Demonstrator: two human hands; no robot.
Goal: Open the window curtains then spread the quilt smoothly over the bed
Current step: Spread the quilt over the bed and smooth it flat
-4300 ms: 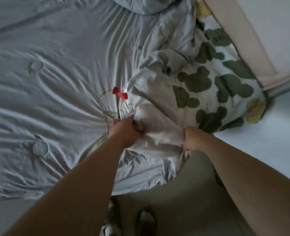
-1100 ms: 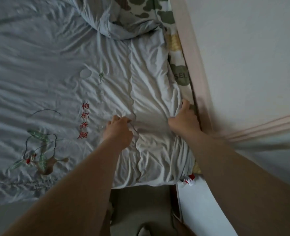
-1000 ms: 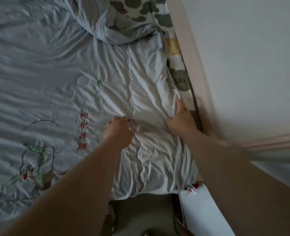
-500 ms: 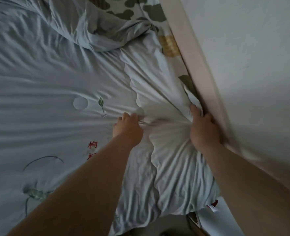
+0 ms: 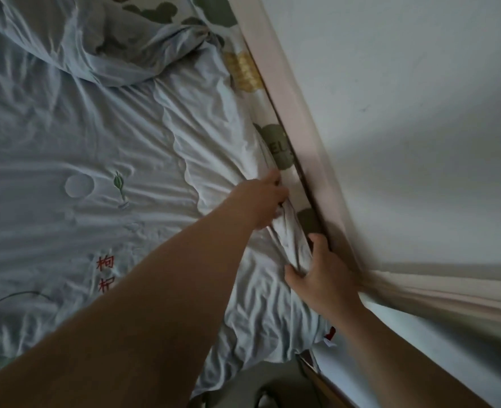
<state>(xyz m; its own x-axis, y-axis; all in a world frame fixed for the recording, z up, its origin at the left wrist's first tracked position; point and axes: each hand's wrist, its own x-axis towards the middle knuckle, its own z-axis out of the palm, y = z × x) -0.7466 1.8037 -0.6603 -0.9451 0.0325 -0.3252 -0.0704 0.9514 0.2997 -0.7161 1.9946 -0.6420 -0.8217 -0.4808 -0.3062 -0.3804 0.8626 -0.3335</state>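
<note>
The pale blue quilt (image 5: pixel 96 148), embroidered with red characters and green leaves, lies spread across the bed with wrinkles. Its right edge is bunched into a ridge along the wall side. My left hand (image 5: pixel 258 201) grips that ridge higher up, fingers curled into the fabric. Just below, my right hand (image 5: pixel 322 275) pinches the same bunched edge between thumb and fingers beside the bed frame. A folded-back part of the quilt (image 5: pixel 119 48) lies heaped at the top.
A white sheet with green and yellow blotches (image 5: pixel 275 142) shows along the bed's right side. A pale pink bed rail (image 5: pixel 296 113) runs next to the white wall (image 5: pixel 405 113). The floor (image 5: pixel 261 384) shows at the bottom.
My left hand has left the quilt's scalloped seam and moved right to the edge by the wall. My right hand has slid down the edge. The fabric between them is now bunched.
</note>
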